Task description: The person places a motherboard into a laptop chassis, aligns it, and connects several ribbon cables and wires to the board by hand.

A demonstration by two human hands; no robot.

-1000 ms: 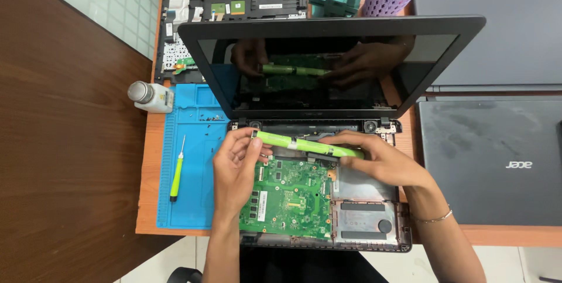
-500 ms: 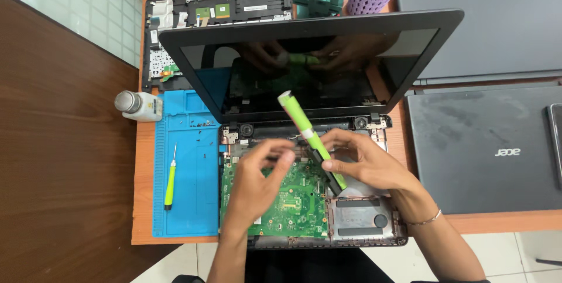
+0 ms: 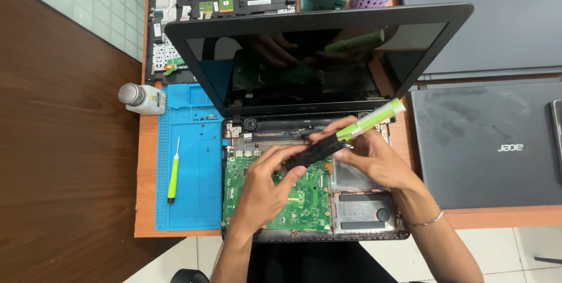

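A long laptop battery (image 3: 345,134), black along one part and bright green toward its right end, is held above the opened laptop base (image 3: 363,210). My left hand (image 3: 266,186) pinches its black left end with the fingertips. My right hand (image 3: 369,157) wraps its middle from below, with the green end sticking out up and to the right. Beneath the hands lies the green motherboard (image 3: 293,201). The laptop's dark screen (image 3: 316,60) stands open behind and mirrors the hands.
A blue work mat (image 3: 190,160) at the left carries a green-handled screwdriver (image 3: 173,172) and small screws. A white bottle (image 3: 142,98) stands at the mat's corner. A detached keyboard cover (image 3: 222,8) lies at the back. Closed dark laptops (image 3: 492,142) sit at the right.
The battery came up out of its slot along the hinge and has swung round; its green end now points up to the right. Both hands rose with it.
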